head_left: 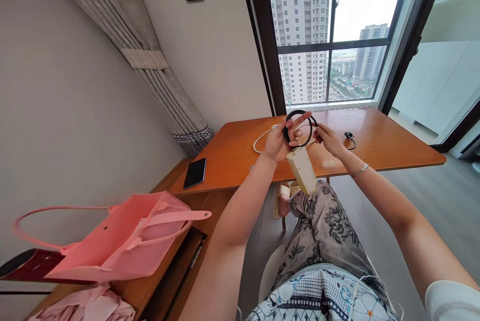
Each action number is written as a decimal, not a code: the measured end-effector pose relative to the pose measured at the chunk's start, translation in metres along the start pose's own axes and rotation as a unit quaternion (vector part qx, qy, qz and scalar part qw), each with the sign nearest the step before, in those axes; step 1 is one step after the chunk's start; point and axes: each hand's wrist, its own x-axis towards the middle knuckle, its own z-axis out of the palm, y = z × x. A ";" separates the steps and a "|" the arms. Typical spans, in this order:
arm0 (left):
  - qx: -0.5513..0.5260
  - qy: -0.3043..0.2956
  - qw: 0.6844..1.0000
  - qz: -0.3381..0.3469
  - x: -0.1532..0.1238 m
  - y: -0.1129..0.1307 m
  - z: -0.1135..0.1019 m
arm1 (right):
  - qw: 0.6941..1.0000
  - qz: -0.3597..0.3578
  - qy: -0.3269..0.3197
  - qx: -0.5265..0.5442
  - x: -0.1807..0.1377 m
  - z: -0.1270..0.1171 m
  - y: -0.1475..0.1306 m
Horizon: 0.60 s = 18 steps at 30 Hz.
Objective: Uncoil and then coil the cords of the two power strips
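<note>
A black cable (287,134) is wound into a loop around the fingers of my left hand (278,143). One finger of that hand points out to the right through the loop. My right hand (330,141) pinches the same cable at the loop's right side. Just below my left hand, a yellowed, boxy block that looks like a power strip (303,171) hangs tilted at the table's front edge, over my legs. Whether the cable joins it is hidden by my fingers. On the table to the right lies a black plug (349,135) with a short piece of cable.
The orange-brown wooden table (393,146) stands by the window. A white cable (257,144) curves behind my left hand. A dark phone or tablet (195,173) lies at the table's left corner. A pink bag (123,241) stands on the wooden cabinet, with pink cloth (86,306) beside it.
</note>
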 end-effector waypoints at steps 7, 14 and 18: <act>0.095 0.013 0.991 0.093 0.003 0.007 -0.015 | 0.887 -0.014 -0.104 -0.450 -0.047 0.003 0.008; 0.139 0.019 0.981 0.131 0.012 0.000 -0.035 | 0.758 -0.113 -0.164 -0.622 -0.059 0.007 -0.042; 0.156 0.005 0.980 0.124 0.014 -0.005 -0.034 | 0.744 -0.200 -0.177 -0.612 -0.055 0.012 -0.073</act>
